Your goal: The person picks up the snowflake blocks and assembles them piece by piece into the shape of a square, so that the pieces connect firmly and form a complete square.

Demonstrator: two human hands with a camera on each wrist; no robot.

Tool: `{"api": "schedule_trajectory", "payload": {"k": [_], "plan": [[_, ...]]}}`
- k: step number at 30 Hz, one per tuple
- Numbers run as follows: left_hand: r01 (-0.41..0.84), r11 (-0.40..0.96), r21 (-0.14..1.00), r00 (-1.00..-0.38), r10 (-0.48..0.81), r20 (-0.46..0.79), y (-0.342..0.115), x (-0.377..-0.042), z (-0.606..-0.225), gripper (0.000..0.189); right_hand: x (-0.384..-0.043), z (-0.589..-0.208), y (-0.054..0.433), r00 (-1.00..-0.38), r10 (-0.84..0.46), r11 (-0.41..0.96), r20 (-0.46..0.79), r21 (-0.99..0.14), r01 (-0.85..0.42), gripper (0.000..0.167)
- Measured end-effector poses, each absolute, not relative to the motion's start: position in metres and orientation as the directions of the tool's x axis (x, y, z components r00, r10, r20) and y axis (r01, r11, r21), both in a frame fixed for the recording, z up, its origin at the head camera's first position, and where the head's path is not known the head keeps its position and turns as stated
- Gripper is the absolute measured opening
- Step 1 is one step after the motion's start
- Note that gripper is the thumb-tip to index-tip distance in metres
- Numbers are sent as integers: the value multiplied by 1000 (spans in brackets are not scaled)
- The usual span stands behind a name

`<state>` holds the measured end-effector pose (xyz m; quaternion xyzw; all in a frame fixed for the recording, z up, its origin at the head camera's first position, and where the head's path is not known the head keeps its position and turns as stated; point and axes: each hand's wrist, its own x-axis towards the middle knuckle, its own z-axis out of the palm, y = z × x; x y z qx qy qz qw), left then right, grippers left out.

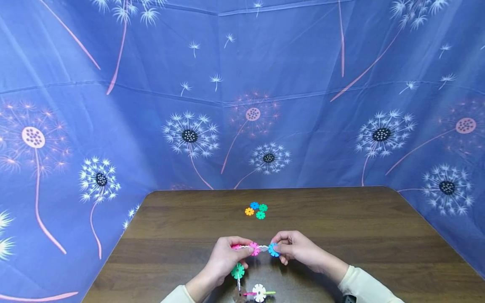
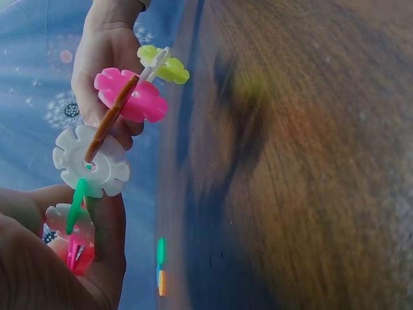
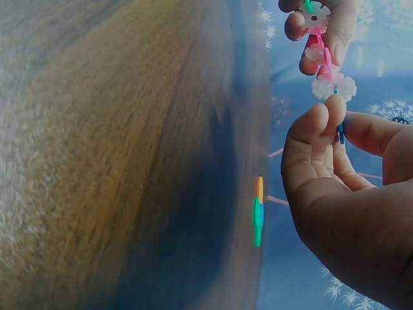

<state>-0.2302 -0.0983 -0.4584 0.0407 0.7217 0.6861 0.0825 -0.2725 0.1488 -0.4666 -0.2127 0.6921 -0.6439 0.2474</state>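
Observation:
A chain of slotted flower-shaped plastic discs hangs between the two hands over the table. My left hand (image 1: 222, 257) grips it at a pink disc (image 1: 254, 249), thumb across the front. A blue disc (image 1: 273, 250) at the chain's right end is pinched by my right hand (image 1: 301, 249), with a whitish disc (image 1: 263, 248) linking it to the pink one. Below the left hand the chain drops through a green disc (image 1: 238, 271) to a white disc (image 1: 259, 293). In the left wrist view, an orange-brown disc (image 2: 111, 121) and a yellow-green disc (image 2: 173, 70) also belong to it.
Farther back on the brown wooden table (image 1: 182, 227) lie a blue loose disc (image 1: 254, 205), an orange loose disc (image 1: 249, 211) and two green ones (image 1: 260, 215), grouped closely. A blue dandelion-print cloth (image 1: 318, 139) hangs behind the table's far edge and along both sides.

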Motion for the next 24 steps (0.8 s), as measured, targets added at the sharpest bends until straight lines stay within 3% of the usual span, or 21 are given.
{"api": "schedule_trajectory", "payload": {"k": [15,24], "plan": [[-50,58,997,-987,149,-58,-92,-228,-456,21,-268,-466,145,-795,-606,15,-42,-999,41,26],[-38,61,997,-991,127,-46,-91,-226,-454,21,-267,-462,141,-807,-589,-40,-44,-996,83,17]]}}
